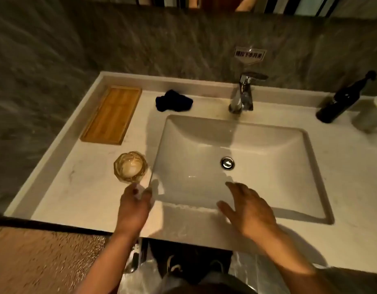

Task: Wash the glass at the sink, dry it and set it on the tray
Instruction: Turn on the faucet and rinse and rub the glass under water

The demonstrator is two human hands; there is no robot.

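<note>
My glass (130, 166), a short faceted amber tumbler, stands upright and empty at left of centre, on the counter just beside the sink (306, 187), a pale rectangular basin filling the middle. The tray (111, 115), a long wooden rectangle, lies flat at upper left. A dark cloth (173, 100) sits crumpled between tray and tap.

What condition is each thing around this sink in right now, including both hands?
Glass: upright on the counter, left of the basin, not held.
Left hand: open, just short of the glass.
Right hand: open, empty, over the basin's near edge.
Tap: no water seen running.
Basin: no standing water seen.
Tray: nothing on it.
Dark cloth: crumpled behind the basin.
Dark bottle: standing, capped.
</note>
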